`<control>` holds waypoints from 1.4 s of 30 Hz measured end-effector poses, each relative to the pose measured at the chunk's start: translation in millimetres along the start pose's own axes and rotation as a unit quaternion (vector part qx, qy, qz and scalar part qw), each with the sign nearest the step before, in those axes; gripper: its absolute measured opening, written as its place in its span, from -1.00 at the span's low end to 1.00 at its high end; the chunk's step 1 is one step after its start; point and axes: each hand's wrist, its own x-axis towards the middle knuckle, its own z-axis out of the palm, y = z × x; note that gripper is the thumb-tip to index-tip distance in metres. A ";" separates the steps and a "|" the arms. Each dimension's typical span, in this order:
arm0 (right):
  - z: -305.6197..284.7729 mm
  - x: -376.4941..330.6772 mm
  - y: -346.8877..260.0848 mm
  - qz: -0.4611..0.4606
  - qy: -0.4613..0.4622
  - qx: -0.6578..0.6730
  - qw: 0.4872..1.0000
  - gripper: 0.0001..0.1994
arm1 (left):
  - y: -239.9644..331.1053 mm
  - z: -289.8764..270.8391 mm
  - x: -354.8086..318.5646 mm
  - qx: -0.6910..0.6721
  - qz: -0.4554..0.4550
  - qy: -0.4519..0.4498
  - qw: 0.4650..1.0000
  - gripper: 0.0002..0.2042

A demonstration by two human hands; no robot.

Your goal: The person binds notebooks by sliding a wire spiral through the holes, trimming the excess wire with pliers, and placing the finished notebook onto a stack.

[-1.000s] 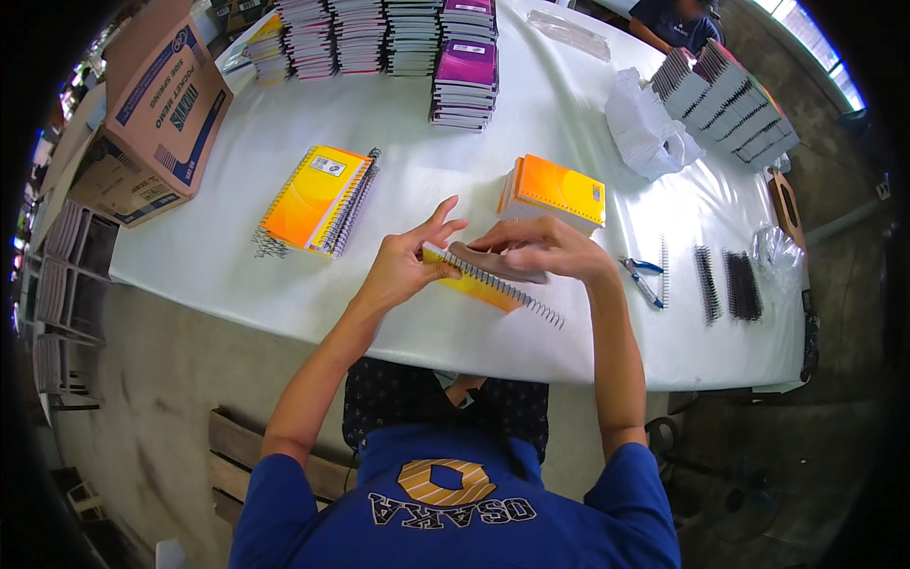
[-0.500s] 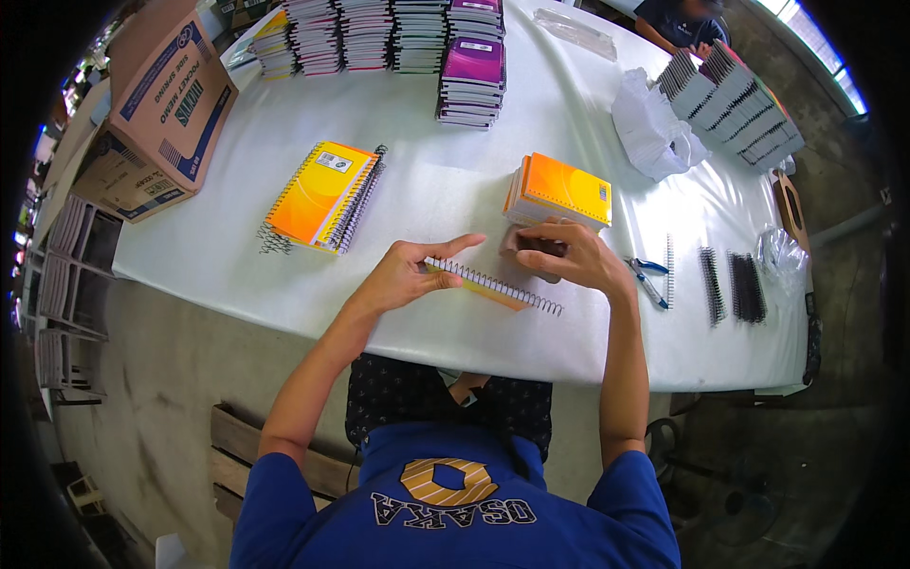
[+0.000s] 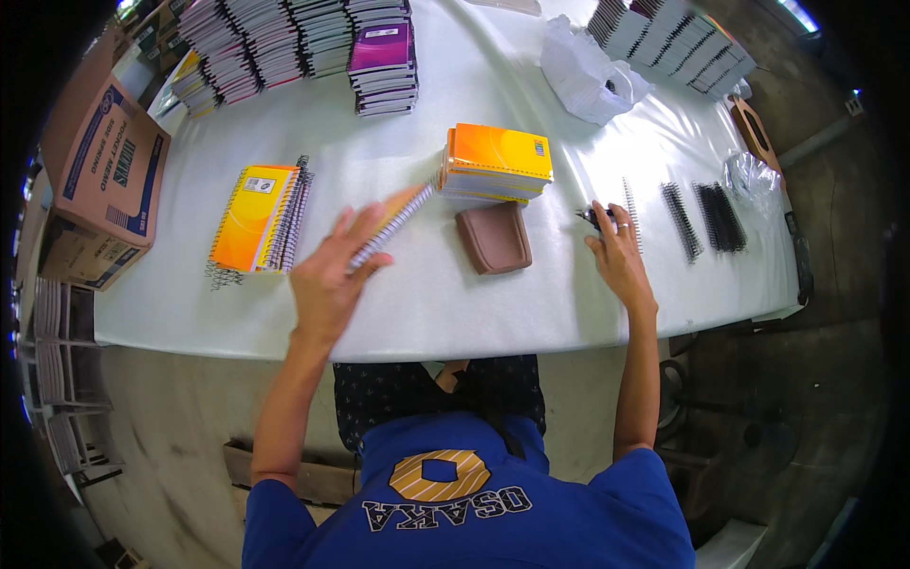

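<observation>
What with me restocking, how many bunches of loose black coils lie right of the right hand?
2: a narrow bunch nearer the right hand, and a wider bunch farther right. Others may be hidden under the clear plastic.

A white-covered table [image 3: 417, 318] carries notebook stacks [image 3: 384, 71] far left and a plastic bag [image 3: 583, 76] far right. Nearer, left to right, lie orange-yellow notebooks [image 3: 249, 223], a brown block [image 3: 493, 239] and black coils [image 3: 720, 216].

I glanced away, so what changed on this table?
The right hand let go of the brown curved block and moved right to small dark pliers. The left hand, still holding the yellow spiral notebook, swung its free end forward. The orange notebook stack stayed put.
</observation>
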 end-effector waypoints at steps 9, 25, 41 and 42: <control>-23.0 -22.4 -147.7 -0.123 -0.019 0.180 0.976 -0.55 | 38.4 43.6 -25.3 0.124 -0.054 -0.034 0.990 -0.55; -17.6 -9.4 -192.7 -0.063 -0.192 0.266 0.943 -0.69 | 40.5 38.7 -18.4 0.123 -0.050 -0.021 0.991 -0.52; -26.7 4.7 -50.8 -0.008 -0.038 -0.091 0.995 -0.62 | -63.9 -115.1 3.8 0.257 -0.188 -0.212 0.924 -0.31; -24.1 12.1 -51.1 -0.008 -0.038 -0.090 0.995 -0.62 | -67.7 -118.6 2.6 0.258 -0.189 -0.212 0.923 -0.31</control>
